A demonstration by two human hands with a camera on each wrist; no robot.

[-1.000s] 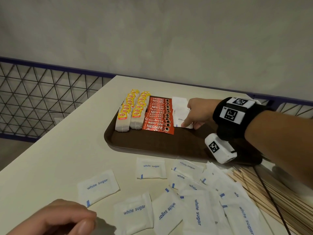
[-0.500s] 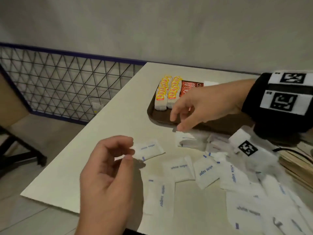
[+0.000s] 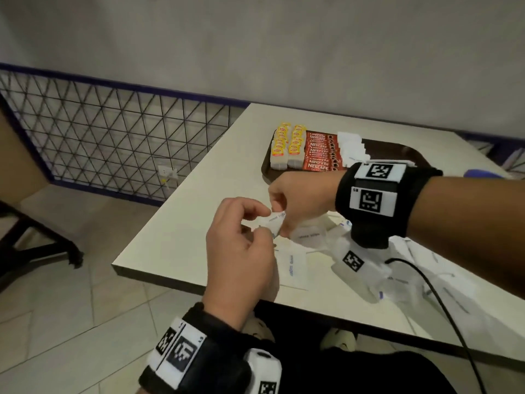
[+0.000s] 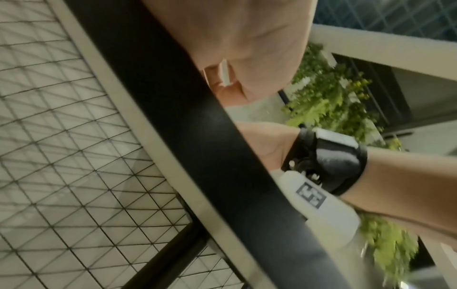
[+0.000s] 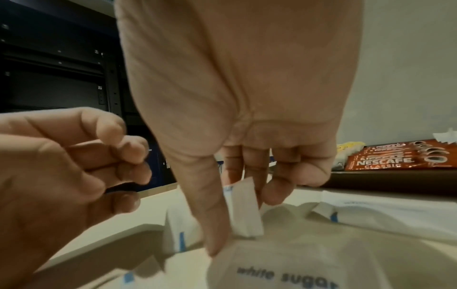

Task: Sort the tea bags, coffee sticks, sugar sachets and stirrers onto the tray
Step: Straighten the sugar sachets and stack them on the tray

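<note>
Head view shows the right hand (image 3: 301, 203) pinching a flat white paper sugar sachet (image 3: 274, 220) above the table's (image 3: 181, 240) smooth pale edge, while the left hand (image 3: 241, 251), fingers curled, meets it; whether it grips the sachet I cannot tell. More crinkled sachets (image 3: 309, 236) lie loose. Glossy red coffee sticks (image 3: 319, 152) and yellow-labelled tea bags (image 3: 287, 146) sit in rows on the dark brown tray (image 3: 409, 152).

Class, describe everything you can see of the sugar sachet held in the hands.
The sachet is small, white and paper-like, with blue print that is unreadable here. It is held just above the table, near its corner. The right hand pinches it between thumb and fingers; the left hand's fingertips meet its other end.
</note>
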